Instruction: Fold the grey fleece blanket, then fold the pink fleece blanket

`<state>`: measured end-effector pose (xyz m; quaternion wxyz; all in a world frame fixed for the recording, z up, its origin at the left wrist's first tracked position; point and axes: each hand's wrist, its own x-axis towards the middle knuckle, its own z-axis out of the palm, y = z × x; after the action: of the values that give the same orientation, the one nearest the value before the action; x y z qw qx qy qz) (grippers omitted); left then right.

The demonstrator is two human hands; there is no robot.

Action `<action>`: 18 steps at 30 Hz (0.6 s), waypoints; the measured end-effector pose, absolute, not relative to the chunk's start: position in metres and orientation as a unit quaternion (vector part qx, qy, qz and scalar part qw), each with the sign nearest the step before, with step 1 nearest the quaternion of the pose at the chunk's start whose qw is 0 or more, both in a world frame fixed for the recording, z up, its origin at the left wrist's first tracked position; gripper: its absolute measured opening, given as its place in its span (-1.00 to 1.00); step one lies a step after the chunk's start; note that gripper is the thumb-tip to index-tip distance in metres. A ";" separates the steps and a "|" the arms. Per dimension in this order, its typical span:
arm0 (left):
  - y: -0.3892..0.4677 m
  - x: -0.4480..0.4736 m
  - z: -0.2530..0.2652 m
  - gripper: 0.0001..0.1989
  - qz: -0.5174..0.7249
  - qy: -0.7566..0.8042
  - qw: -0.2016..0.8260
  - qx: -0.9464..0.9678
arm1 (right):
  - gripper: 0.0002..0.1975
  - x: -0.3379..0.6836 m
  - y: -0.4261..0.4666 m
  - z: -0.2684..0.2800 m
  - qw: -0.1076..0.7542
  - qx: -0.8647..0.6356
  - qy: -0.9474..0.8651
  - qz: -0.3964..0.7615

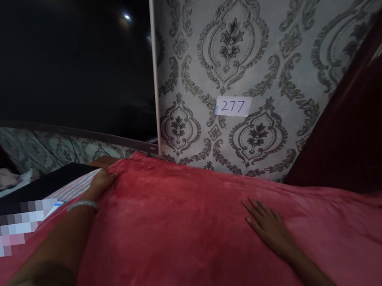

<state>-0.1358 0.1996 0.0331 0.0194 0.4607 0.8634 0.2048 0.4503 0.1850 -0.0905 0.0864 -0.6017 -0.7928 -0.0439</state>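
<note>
A plush red blanket [179,218] lies spread out in front of me, with soft creases near its far edge. At its far left corner, my left hand [102,182] is closed on the edge of the blanket; the fingertips are partly hidden. A pale bracelet [83,205] circles the left wrist. My right hand [268,224] lies palm down on the blanket to the right, fingers stretched and slightly apart, holding nothing.
Beyond the blanket stand a large dark screen [62,61] and a patterned wall [191,87] with a paper label [234,106] reading 277. A dark red panel [358,141] slants at right. Left are a striped cloth [74,187], a black surface [59,178] and crumpled cloths [7,178].
</note>
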 end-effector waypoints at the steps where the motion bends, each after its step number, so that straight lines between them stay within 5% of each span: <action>1: 0.200 -0.134 0.033 -0.50 0.206 0.871 0.013 0.445 | -0.42 0.450 0.185 -0.091 0.090 -0.600 -0.794 -0.045; 7: 0.213 -0.103 0.030 -0.42 0.188 0.869 -0.098 0.447 | -0.41 0.451 0.183 -0.089 0.089 -0.596 -0.797 -0.042; 13: 0.254 -0.052 -0.005 -0.48 0.085 0.704 -0.021 0.705 | -0.41 0.457 0.185 -0.094 0.102 -0.586 -0.803 -0.038; 18: 0.271 -0.068 -0.016 -0.43 0.066 0.742 -0.032 0.666 | -0.41 0.462 0.187 -0.100 0.113 -0.577 -0.808 -0.035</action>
<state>-0.0685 0.2711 -0.0161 -0.0324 0.6663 0.7420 0.0662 0.4621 0.1865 -0.0999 0.1132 -0.5772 -0.8080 -0.0346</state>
